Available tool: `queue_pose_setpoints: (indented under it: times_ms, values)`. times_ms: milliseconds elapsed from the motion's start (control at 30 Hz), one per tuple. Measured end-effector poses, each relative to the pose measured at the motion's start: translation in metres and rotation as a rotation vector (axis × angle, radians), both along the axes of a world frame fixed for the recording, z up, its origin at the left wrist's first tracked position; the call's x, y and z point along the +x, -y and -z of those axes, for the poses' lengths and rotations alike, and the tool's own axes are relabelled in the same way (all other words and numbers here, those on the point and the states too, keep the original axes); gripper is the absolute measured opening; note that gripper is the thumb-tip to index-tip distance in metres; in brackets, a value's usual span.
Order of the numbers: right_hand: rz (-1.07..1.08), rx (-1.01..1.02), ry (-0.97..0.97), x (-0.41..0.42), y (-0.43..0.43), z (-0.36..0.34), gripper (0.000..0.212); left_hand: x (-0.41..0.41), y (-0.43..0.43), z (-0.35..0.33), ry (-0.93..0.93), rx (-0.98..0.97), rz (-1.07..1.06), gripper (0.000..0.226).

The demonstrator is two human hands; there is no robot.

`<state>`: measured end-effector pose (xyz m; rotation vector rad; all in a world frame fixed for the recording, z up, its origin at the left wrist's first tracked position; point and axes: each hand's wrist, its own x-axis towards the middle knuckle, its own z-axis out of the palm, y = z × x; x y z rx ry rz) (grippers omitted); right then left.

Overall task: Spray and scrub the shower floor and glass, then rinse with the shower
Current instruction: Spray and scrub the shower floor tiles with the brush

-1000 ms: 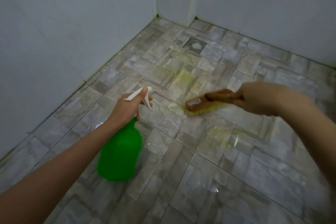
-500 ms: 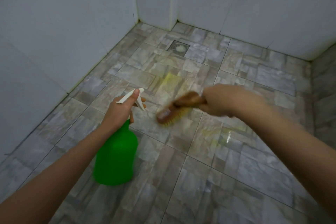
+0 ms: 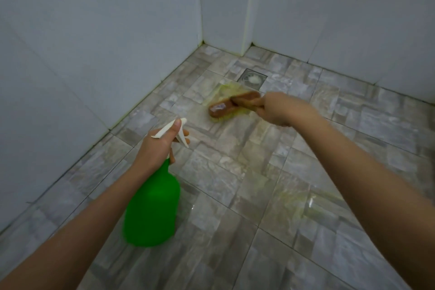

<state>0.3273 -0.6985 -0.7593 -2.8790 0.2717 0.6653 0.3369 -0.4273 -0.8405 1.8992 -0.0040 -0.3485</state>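
Left hand (image 3: 160,148) is wrapped round the neck of the green spray bottle (image 3: 153,207), thumb laid along the top of the white trigger head (image 3: 169,130) and fingertips curled under the lever. The bottle's body hangs from that fist toward 7 o'clock, tilted, with the nozzle aimed up toward 1 o'clock. Whether its base touches the tiles I cannot tell. The plastic is solid green, so nothing of what it holds shows.

Right hand (image 3: 277,108) is clenched on the wooden handle of the scrub brush (image 3: 226,108). The handle disappears into the fist and the brush head sticks out toward 9 o'clock from the knuckles. The pale yellow bristles are down on the shower floor (image 3: 235,254), and the brown back of the head faces up. The brush is blurred.

From the bottle's nozzle the brush lies at about 1 o'clock, near but apart from it. A yellow-green film (image 3: 223,89) spreads on the tile just past the brush head. At 12 to 1 o'clock from that sits the square drain (image 3: 253,77), with a whitish blob in its middle. A second faint yellowish smear (image 3: 294,200) lies on the wet grey tiles at 5 o'clock, under the right forearm. White wall tiles (image 3: 94,54) rise at 9 to 12 o'clock and meet the floor in the far corner.
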Motion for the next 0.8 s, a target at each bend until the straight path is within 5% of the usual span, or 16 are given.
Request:
queue_pose_setpoints:
  times_ms: [167,233,300,433,700,800]
  values:
    - [0.053,-0.103,0.012,0.012,-0.008,0.0,0.017,0.008,0.008,0.0,0.006,-0.004,-0.028,0.043]
    - [0.021,-0.049,0.132,0.029,-0.007,0.022,0.033,0.012,0.012,0.0,0.017,-0.007,-0.039,0.037]
    - [0.028,0.007,0.18,0.045,-0.003,0.027,0.043,0.018,0.015,-0.001,0.03,-0.015,-0.048,0.037]
    - [0.106,-0.043,0.048,0.061,-0.006,0.025,0.026,0.031,0.016,-0.002,0.02,-0.044,-0.088,0.041]
    - [0.088,0.041,0.166,0.134,-0.018,0.053,0.051,0.053,0.016,0.001,0.025,-0.067,-0.156,0.044]
    - [0.051,0.018,0.128,0.15,-0.036,0.045,0.04,0.058,0.015,0.0,0.022,-0.077,-0.143,0.046]
